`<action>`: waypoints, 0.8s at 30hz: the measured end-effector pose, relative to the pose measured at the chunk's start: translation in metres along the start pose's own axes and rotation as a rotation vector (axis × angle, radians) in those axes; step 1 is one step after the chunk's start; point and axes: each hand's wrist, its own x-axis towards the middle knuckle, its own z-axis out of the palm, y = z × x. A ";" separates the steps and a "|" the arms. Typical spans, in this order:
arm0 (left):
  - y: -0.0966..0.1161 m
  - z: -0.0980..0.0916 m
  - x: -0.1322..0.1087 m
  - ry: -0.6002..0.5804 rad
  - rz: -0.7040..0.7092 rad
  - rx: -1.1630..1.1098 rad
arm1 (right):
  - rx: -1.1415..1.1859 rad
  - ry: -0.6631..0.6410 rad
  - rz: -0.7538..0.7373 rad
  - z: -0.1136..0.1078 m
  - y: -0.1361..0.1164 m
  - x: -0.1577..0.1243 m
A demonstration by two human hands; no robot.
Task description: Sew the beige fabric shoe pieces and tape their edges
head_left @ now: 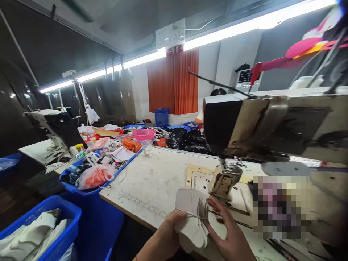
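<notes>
Pieces of pale cut material [191, 217] are held in a small stack just above the near edge of the bench [152, 177], in front of the sewing machine [272, 123] and near its presser foot [224, 179]. The left hand [165, 237] has its grip clamped on the stack's left side. The right hand [231, 239] pinches the right edge, thumb on top. A clear cup [147, 147] stands well apart, farther back on the bench.

A pixelated patch [281, 206] is blurring whatever is lying right of the sewing machine [266, 123]. The bottom edge is cropping the left hand [163, 237] and right hand [231, 239] at the wrists; the white cut piece [191, 221] is covering the left fingers.
</notes>
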 end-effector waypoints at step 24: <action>0.000 0.025 0.032 -0.279 -0.187 0.189 | 0.304 -0.042 0.483 -0.073 0.044 0.039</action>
